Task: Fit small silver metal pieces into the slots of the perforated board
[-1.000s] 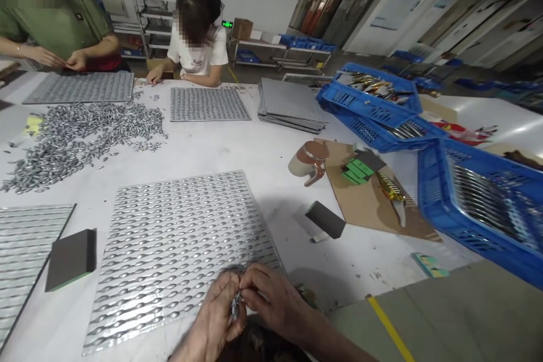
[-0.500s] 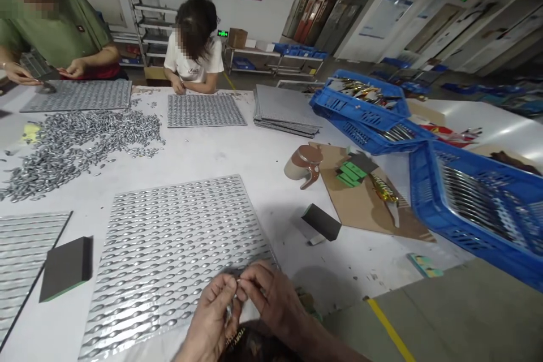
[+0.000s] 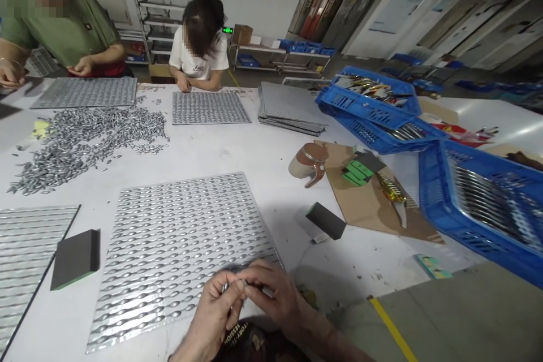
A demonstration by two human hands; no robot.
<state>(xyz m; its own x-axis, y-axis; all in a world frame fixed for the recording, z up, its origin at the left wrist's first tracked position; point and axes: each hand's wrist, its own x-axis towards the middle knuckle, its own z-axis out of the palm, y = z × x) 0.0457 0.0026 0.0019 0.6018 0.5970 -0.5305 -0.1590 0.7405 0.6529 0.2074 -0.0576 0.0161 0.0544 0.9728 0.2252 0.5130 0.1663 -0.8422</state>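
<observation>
Board (image 3: 131, 332) looks complete along visible rows of bumps (image 3: 176, 313); stretch behind my hands can't be judged. Loose heap (image 3: 95, 133) lies beyond, left. My left hand (image 3: 213, 310) pinches small grey piece (image 3: 224, 287) by near edge; right hand (image 3: 278, 294) meets it, grip I can't tell. Piece mostly hidden; bumps glossy, spindle-shaped.

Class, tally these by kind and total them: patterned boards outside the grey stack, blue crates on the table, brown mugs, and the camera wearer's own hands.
Patterned boards: 4
Blue crates: 3
Brown mug: 1
Left hand and right hand: 2
Total: 10
</observation>
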